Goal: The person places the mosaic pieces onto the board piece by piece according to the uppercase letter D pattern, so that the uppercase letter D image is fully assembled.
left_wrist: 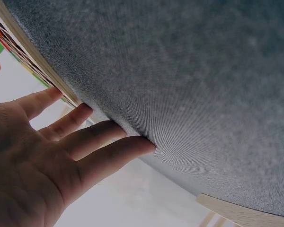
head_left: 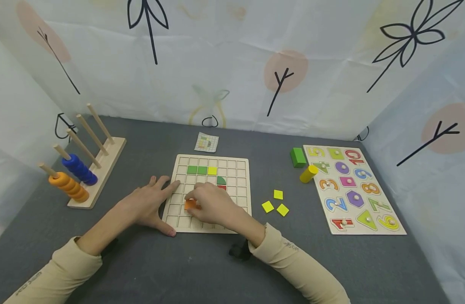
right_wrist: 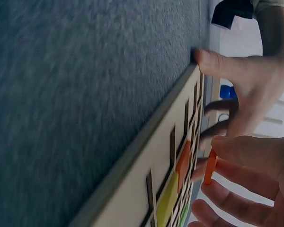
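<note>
A wooden grid board (head_left: 240, 211) lies flat on the table in the head view. My left hand (head_left: 152, 202) rests at its left side, fingers spread and thumb at the near left corner. Over the board's lower middle, my right hand (head_left: 213, 204) pinches a thin orange tile (right_wrist: 210, 166) between thumb and fingertip. Another orange tile (right_wrist: 183, 161) lies in the board beside a yellow tile (right_wrist: 167, 201). Farther up the board sit green tiles (head_left: 197, 170), a yellow tile (head_left: 212, 171), a rounded green piece (head_left: 221, 180) and a red piece (head_left: 222, 187), partly hidden by the right hand.
Three yellow tiles (head_left: 268, 206) lie right of the board, and a small pattern card (head_left: 206, 142) behind it. A peg stand (head_left: 114, 153) with blue and orange rings is at left. A number puzzle (head_left: 346, 219), green block (head_left: 298, 157) and yellow cylinder (head_left: 308, 174) are at right.
</note>
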Action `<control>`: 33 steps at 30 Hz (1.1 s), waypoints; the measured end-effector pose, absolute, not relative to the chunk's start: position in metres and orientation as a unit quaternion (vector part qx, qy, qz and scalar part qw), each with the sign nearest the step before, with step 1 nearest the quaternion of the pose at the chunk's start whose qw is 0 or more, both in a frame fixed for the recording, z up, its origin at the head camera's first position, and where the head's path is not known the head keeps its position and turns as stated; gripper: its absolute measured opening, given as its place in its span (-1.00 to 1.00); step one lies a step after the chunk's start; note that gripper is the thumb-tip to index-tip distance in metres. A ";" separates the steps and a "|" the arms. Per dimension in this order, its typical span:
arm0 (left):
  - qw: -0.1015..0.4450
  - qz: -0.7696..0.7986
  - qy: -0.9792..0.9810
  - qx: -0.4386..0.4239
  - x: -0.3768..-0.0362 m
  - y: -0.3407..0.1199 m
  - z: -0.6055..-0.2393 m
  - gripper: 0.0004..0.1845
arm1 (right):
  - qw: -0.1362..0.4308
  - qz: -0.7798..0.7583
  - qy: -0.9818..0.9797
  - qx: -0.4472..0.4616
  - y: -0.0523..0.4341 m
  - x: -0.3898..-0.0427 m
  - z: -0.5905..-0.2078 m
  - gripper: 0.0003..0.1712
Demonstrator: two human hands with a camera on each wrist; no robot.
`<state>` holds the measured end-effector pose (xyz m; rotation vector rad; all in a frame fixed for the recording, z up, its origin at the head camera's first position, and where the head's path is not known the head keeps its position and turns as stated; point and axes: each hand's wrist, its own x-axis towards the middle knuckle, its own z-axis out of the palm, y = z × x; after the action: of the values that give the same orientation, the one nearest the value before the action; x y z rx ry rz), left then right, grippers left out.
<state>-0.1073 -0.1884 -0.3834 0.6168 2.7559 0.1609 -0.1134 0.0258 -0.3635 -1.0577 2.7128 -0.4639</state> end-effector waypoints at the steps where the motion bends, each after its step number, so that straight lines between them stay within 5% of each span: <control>1: 0.157 0.057 0.962 0.215 -0.107 -0.188 -0.383 0.52 | 0.096 -0.155 0.915 -0.359 0.024 -0.113 -0.365 -0.70; 33: 0.158 0.064 0.962 0.213 -0.107 -0.190 -0.385 0.51 | 0.090 -0.156 0.912 -0.368 0.015 -0.110 -0.376 -0.80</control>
<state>-0.1074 -0.1898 -0.3849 0.6078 2.7516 0.1816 -0.1104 0.0147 -0.3760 -1.0936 2.7119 -0.4650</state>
